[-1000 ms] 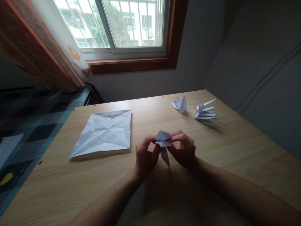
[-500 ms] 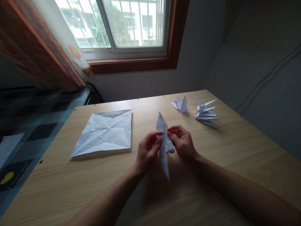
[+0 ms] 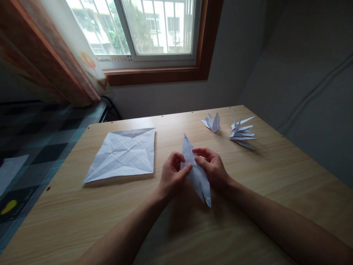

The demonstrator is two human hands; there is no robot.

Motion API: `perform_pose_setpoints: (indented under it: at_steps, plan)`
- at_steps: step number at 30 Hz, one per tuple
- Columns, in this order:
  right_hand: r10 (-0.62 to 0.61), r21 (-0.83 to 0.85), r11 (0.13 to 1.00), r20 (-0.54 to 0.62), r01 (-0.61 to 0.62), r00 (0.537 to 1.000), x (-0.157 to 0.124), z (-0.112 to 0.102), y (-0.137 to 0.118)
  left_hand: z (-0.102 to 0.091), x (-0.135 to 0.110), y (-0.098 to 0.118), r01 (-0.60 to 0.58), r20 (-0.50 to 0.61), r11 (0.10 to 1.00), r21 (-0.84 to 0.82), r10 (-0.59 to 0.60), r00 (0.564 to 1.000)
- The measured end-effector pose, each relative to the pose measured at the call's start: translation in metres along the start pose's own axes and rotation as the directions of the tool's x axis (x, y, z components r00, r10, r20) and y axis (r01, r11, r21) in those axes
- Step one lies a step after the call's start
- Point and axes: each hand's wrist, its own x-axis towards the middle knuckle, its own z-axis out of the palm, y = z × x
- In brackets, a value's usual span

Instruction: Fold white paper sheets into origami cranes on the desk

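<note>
Paper diamond (image 3: 196,173) now flatter vs 0.5 s ago, left hand (image 3: 171,177) & right hand (image 3: 211,167) both pinching it.

The scene is lit by daylight alone, admitted through the window (image 3: 154,27) at the top, whose panes are blown out to near white. The far part of the table (image 3: 275,173) is brightened, and a dull sheen is seen on its wood. Soft shadows are thrown toward the near edge beneath the left hand (image 3: 172,176), the right hand (image 3: 213,169) and the folded paper (image 3: 203,187) pinched between them. The grey wall (image 3: 303,73) is only weakly lit. Straight lines are bowed near the frame edges, and the curtain (image 3: 55,59) is rendered soft.
</note>
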Motion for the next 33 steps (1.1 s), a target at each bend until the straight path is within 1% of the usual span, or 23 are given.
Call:
perform_pose_setpoints:
  at_steps: [2,4,6,9,12,14,18,22,26,30,33]
  plan:
    - [-0.016,-0.007,1.0,0.063,0.016,0.998,-0.001,0.0,0.002,0.0,0.001,-0.002,0.001,-0.018,0.999,-0.039,-0.001,1.0]
    - [-0.055,-0.023,0.998,0.105,0.058,0.993,-0.002,0.001,0.003,0.0,0.002,-0.003,-0.003,-0.033,0.997,-0.073,0.001,0.999]
    - [-0.093,-0.036,0.995,0.108,0.098,0.99,-0.003,0.002,0.003,0.0,0.002,-0.003,0.002,-0.04,0.995,-0.098,-0.006,0.999]
    - [-0.104,-0.04,0.993,0.063,0.107,0.993,-0.003,0.002,0.003,0.0,0.003,-0.002,0.025,-0.058,0.994,-0.106,-0.031,0.998]
    - [-0.084,-0.022,0.996,0.022,0.085,0.996,-0.002,0.0,0.003,0.001,0.003,-0.001,0.04,-0.076,0.992,-0.122,-0.049,0.996]
    - [-0.056,0.005,0.998,0.026,0.056,0.998,-0.001,-0.001,0.003,0.001,0.002,0.0,0.046,-0.076,0.989,-0.141,-0.057,0.996]
    - [-0.006,0.05,0.999,0.047,0.004,0.999,0.002,-0.003,0.003,0.001,0.002,0.0,0.044,-0.024,0.987,-0.154,-0.049,0.999]
    - [-0.003,0.068,0.998,0.116,-0.005,0.993,0.002,-0.002,0.001,0.001,0.001,-0.002,0.032,0.021,0.984,-0.177,-0.029,0.999]
    - [0.041,0.045,0.998,0.159,-0.049,0.986,0.0,-0.002,-0.005,0.0,0.001,-0.002,0.041,0.068,0.979,-0.198,-0.028,0.997]
    - [0.056,0.088,0.993,0.254,-0.081,0.966,0.0,-0.003,-0.009,-0.002,0.0,0.001,0.08,0.105,0.986,-0.144,-0.065,0.992]
    - [0.08,0.129,0.983,0.324,-0.128,0.943,-0.001,-0.004,-0.009,-0.003,-0.001,0.002,0.113,0.105,0.989,-0.096,-0.102,0.989]
